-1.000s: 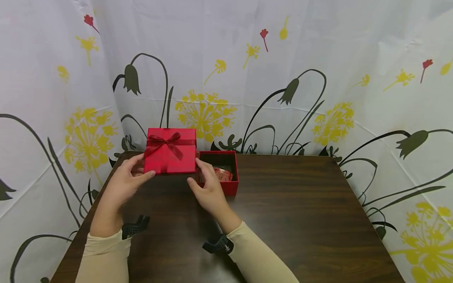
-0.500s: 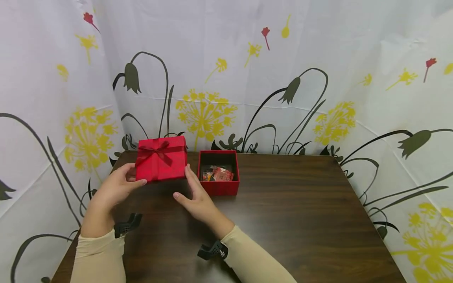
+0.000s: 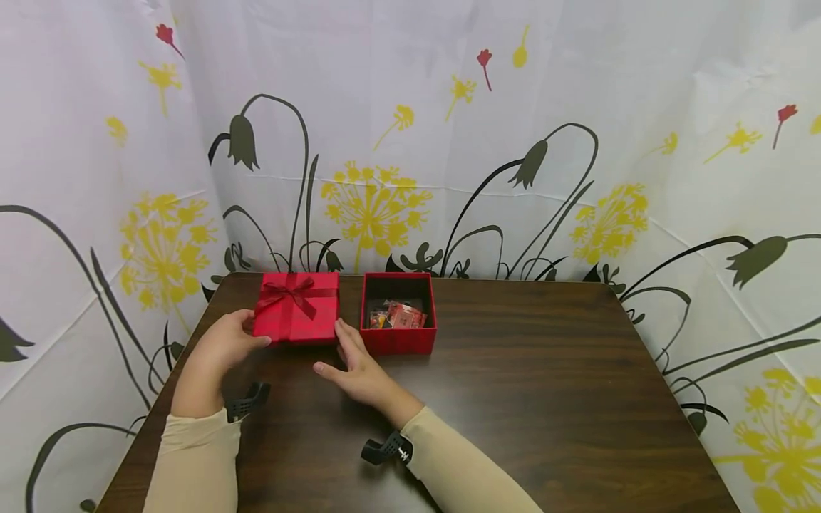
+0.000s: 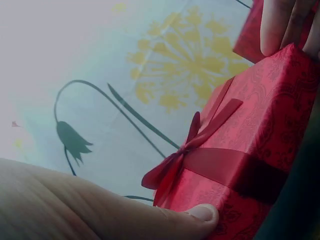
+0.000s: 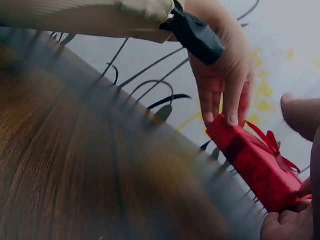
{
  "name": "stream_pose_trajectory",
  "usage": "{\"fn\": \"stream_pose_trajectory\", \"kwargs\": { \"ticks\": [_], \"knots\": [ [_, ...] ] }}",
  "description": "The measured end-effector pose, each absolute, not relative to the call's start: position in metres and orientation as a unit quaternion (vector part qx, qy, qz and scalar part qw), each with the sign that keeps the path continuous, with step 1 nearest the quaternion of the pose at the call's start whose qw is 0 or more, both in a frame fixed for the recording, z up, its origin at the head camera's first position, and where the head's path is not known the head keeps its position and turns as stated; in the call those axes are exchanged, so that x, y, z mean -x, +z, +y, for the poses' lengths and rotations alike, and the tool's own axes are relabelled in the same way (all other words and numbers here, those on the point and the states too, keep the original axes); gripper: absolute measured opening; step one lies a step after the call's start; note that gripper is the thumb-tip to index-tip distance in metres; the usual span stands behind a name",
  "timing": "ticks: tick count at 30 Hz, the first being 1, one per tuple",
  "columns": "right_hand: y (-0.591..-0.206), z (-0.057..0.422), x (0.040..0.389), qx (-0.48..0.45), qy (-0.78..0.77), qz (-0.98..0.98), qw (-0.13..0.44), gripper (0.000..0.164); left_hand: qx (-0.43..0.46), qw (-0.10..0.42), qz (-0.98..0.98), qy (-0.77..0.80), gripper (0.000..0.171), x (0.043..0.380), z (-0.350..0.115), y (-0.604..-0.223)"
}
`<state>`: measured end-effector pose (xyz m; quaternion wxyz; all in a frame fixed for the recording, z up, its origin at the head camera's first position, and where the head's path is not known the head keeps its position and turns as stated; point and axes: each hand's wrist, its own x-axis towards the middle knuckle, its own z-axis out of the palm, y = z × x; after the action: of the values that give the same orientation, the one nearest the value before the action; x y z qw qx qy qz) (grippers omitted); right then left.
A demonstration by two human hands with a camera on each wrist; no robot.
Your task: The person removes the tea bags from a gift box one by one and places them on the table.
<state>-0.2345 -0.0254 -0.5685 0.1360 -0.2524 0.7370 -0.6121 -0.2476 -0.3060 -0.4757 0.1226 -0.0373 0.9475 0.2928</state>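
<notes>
A red gift box lid (image 3: 298,313) with a dark red ribbon bow is low over the back left of the table. At its left front corner my left hand (image 3: 221,349) grips it, the thumb (image 4: 200,215) along the front side. My right hand (image 3: 365,374) has its straight fingers against the lid's right edge, while its thumb stands apart. Just right of the lid sits the uncovered red box (image 3: 398,343), dark inside, with small wrapped packets (image 3: 405,315) in it. The right wrist view shows the lid (image 5: 255,170) spanning between both hands.
The dark wooden table (image 3: 539,377) reaches toward me and to the right. Behind it hangs a white flower-print curtain (image 3: 436,142), close to the table's back edge. Each wrist wears a black camera mount (image 3: 388,449).
The lid has come down from above the table's back edge and shifted slightly left, away from the box. Both hands moved with it; the right thumb has stayed off the lid.
</notes>
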Motion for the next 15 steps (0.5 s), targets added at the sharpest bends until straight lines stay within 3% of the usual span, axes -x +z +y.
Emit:
{"fn": "stream_pose_trajectory", "kwargs": {
  "ticks": [10, 15],
  "knots": [
    [-0.592, -0.024, 0.244, 0.215, -0.685, 0.669, 0.193, 0.079, 0.049, 0.146, 0.944, 0.293, 0.071, 0.257, -0.308, -0.493],
    [-0.592, -0.021, 0.246, 0.203, -0.681, 0.67, 0.214, 0.078, 0.043, 0.154, 0.946, 0.282, 0.072, 0.261, -0.306, -0.503]
  ]
}}
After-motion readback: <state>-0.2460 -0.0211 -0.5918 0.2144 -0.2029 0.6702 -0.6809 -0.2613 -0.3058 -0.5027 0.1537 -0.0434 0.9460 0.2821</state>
